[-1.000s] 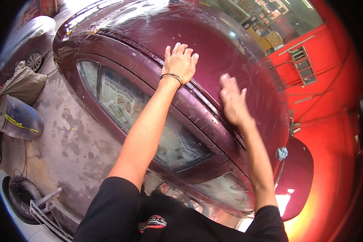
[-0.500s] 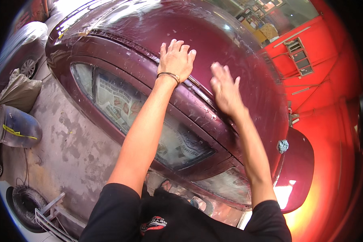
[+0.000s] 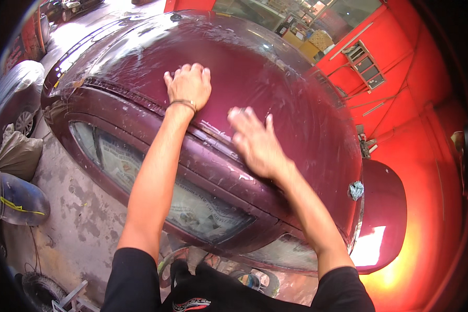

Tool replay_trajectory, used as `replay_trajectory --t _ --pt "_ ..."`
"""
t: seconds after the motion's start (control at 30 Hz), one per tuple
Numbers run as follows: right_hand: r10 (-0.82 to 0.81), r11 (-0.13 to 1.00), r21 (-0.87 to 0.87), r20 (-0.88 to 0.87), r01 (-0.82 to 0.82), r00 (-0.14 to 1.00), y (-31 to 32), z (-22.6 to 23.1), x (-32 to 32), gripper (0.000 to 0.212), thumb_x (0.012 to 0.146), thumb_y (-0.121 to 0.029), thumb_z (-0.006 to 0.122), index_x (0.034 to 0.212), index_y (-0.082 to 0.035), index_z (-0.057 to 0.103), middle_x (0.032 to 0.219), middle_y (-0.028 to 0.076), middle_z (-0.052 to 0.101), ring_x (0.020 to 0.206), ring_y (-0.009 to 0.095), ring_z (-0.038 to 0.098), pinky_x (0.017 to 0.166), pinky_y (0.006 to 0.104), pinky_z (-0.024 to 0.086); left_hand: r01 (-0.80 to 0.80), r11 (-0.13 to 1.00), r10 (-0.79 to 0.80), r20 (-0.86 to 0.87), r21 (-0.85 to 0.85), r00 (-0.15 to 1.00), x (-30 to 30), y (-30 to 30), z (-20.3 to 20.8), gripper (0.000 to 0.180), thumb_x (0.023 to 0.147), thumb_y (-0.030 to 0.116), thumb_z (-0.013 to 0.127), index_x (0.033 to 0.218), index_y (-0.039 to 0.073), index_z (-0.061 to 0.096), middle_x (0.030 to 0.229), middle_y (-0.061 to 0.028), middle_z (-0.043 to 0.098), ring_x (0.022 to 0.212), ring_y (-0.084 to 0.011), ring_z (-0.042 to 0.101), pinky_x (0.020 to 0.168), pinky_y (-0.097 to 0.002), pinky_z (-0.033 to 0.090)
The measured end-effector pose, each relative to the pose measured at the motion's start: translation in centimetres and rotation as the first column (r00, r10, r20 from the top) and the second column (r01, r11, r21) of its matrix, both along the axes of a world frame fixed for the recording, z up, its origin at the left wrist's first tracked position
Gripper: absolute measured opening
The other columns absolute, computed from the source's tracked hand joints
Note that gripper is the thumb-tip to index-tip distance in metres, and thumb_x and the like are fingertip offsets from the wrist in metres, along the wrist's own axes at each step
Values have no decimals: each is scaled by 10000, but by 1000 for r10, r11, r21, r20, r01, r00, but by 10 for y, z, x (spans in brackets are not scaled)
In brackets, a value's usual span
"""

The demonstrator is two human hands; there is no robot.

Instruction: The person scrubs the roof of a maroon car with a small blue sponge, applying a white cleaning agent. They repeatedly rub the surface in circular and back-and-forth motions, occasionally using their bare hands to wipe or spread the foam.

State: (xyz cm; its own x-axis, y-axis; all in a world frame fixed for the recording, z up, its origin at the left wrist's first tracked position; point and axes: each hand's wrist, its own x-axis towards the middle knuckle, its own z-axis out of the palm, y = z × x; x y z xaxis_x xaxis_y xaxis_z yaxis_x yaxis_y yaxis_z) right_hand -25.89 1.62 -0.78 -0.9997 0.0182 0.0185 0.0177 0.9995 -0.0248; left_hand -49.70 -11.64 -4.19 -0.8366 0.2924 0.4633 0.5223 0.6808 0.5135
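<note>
A wet-looking dark maroon car roof (image 3: 296, 125) spreads beneath both hands, streaked with pale smears. My left hand (image 3: 190, 87), a dark band at its wrist, rests palm down on the roof just beyond the side rail, fingers bent and slightly apart. Closer to me, my right hand (image 3: 260, 143) is over the roof edge by the roof trim strip (image 3: 213, 136), fingers stretched and spread, a little blurred. No held object shows in either hand; what lies under the palms is hidden. Newspaper covers the side window (image 3: 200, 208) from inside.
A crumpled light-blue cloth (image 3: 356, 190) lies at the car's right end, near a raised maroon panel (image 3: 385, 213). On the floor at left stand a blue drum (image 3: 21, 200) and a grey sack (image 3: 16, 153). Behind is a red wall (image 3: 400, 135).
Both hands have shifted left relative to the car, the right one along the roof edge. The view has also moved, showing more of the roof's far side.
</note>
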Motion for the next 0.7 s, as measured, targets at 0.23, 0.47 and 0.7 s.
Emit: replay_trajectory --t 0.23,0.47,0.7 --pt "-246 968 -54 -24 245 969 143 15 -46 626 1213 -444 286 1788 -200 323 1879 40 264 1747 306 171 1358 754 59 77 982 -57 124 -171 991 -47 125 10 510 1143 471 509 1579 229 615 1689 -9 562 1627 -299 432 1288 -833 192" --pt "44 998 53 9 -45 999 13 -1 -5 591 1200 -340 311 1755 -145 369 1837 124 338 1720 381 237 1343 783 95 10 946 11 63 -325 998 -83 129 4 496 1153 405 524 1609 212 565 1697 -33 549 1660 -311 392 1294 -828 196" --pt "-85 996 -26 3 85 996 111 9 -64 618 1213 -431 246 1781 -204 336 1872 72 277 1741 341 189 1354 755 53 193 940 -210 -32 -280 977 -84 139 -3 427 1162 292 517 1559 179 626 1618 -51 613 1576 -292 496 1284 -806 275"
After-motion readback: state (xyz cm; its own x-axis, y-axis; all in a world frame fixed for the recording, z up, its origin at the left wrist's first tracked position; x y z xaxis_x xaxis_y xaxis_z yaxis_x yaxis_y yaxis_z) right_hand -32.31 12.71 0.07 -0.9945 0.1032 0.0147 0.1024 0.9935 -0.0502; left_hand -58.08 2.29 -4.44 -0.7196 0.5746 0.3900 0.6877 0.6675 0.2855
